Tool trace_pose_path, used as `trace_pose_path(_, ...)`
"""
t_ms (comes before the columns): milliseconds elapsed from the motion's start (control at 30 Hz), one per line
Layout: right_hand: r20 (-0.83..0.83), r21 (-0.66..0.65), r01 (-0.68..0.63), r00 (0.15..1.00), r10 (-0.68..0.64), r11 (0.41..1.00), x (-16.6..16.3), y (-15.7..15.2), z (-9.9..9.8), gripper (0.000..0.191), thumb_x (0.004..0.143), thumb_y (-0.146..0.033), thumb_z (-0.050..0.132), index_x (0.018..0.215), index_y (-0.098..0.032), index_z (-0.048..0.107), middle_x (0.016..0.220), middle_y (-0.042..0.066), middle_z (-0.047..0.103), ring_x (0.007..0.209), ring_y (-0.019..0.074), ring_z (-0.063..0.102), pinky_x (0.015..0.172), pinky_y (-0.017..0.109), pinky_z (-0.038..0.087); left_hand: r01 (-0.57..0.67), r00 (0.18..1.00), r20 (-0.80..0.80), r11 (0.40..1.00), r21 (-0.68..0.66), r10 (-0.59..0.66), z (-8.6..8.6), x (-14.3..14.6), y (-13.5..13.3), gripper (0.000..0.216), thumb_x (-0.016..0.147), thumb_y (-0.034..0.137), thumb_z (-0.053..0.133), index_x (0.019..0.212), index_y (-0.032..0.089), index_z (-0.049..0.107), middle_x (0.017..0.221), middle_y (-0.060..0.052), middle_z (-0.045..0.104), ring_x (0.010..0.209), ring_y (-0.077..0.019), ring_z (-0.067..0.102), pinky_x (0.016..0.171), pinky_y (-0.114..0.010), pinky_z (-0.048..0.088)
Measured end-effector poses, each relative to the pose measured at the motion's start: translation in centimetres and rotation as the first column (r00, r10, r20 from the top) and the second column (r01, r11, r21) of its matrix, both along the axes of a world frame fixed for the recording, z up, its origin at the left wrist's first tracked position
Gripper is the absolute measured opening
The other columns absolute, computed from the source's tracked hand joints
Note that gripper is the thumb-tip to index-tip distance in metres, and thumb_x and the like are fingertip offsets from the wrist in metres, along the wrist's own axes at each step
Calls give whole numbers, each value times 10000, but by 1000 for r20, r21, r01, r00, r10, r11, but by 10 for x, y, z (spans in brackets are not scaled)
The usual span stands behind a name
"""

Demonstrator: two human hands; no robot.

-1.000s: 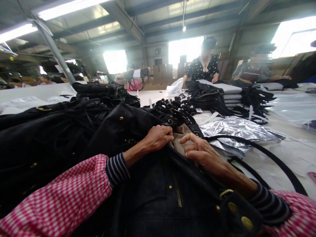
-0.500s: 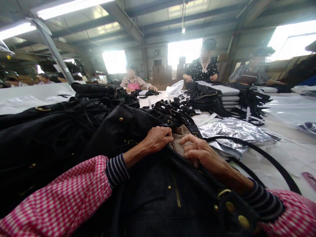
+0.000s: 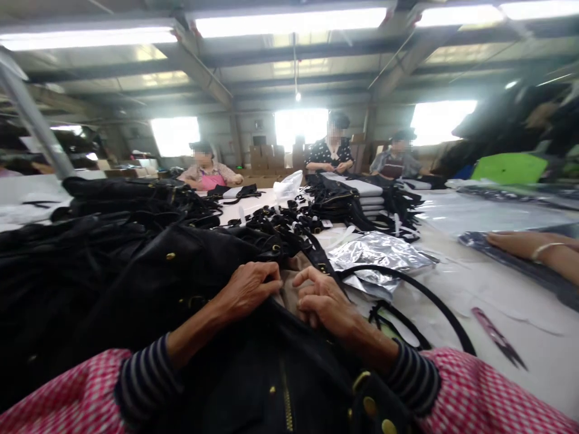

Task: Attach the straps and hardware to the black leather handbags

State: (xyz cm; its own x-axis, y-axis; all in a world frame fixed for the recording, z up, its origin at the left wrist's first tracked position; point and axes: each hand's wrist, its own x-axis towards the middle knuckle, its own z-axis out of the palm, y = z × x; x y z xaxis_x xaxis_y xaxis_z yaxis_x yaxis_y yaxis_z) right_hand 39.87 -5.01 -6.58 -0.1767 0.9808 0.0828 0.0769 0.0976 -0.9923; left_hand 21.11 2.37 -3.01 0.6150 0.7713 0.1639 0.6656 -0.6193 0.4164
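Observation:
A black handbag (image 3: pixel 253 374) with gold studs and a gold zip lies in front of me, its mouth showing tan lining (image 3: pixel 294 283). My left hand (image 3: pixel 248 289) is curled over the near edge of the bag's opening, gripping the black rim. My right hand (image 3: pixel 323 298) rests at the same opening, fingers bent and pinched against the rim beside the lining. A long black strap (image 3: pixel 420 295) loops out from the bag to the right.
A heap of black bags (image 3: pixel 90 241) fills the left. Silver plastic bags (image 3: pixel 375 250) and small snips (image 3: pixel 497 334) lie on the white table (image 3: pixel 520 313). A co-worker's forearm (image 3: pixel 534 250) reaches in at right. Three people sit across the far side behind stacked bags (image 3: pixel 357 196).
The camera has tilted and pulled back, so both hands sit lower and more central. A co-worker's forearm and the snips have come into view at right. My hands stay at the bag's opening.

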Motion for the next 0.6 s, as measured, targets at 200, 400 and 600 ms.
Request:
trace_pose_path(200,106,60,70,991,-76,996,-2,4,-6,362,608,-97,519,953,-207,510,586,-66,559,499,132,520,500,245,372,131,991,-11,984,-120,-133,2,-2,12,203,833,360,565,817,191,675,810,8,660,802,-197,602,709,-270,394)
trace_pose_path(400,370,206,112,911,-183,972,0,5,-1,255,637,-117,591,876,-206,580,793,-1,614,770,190,597,639,284,388,170,963,-195,981,-91,-185,16,5,14,220,727,236,555,880,246,712,911,23,717,952,-236,629,788,-282,400)
trace_pose_path(600,455,217,53,878,-148,975,2,14,-6,200,685,-185,637,871,-216,569,803,0,601,769,197,589,640,288,389,173,928,-339,984,35,-151,11,9,25,224,795,310,543,937,267,710,974,-21,709,980,-271,633,867,-343,405)
